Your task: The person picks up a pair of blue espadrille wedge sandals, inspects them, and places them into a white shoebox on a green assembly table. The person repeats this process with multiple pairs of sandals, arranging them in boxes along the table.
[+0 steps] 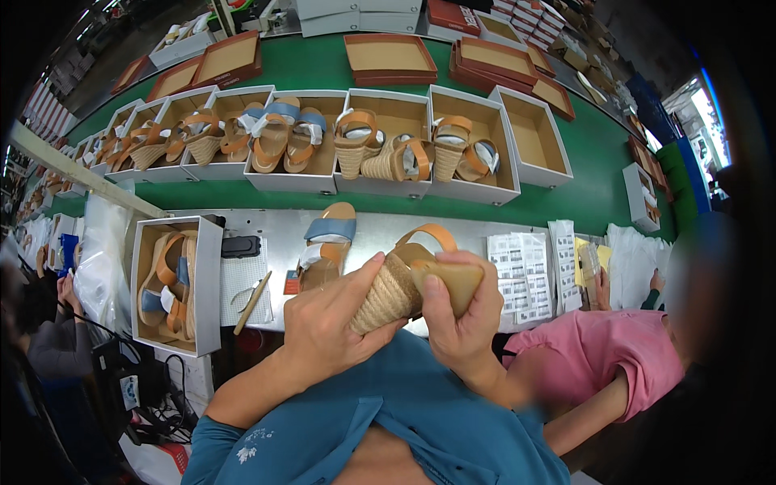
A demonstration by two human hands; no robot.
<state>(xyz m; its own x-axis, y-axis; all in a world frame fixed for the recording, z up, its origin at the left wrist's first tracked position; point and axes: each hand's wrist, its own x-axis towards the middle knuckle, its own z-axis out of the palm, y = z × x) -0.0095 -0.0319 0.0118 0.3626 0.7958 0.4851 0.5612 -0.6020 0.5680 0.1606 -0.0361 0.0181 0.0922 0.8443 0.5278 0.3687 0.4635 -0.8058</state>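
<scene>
I hold a wedge sandal with a woven rope heel, tan sole and orange strap up in front of me, sole turned to the right. My left hand cups the rope wedge from the left. My right hand grips the tan sole end, thumb pressed on it. Just behind it, a blue-strapped sandal lies on the grey worktop.
An open box with a sandal pair sits at my left, beside a white mat and a stick tool. Label sheets lie to the right. Open shoe boxes ride the green belt. A person in pink works at my right.
</scene>
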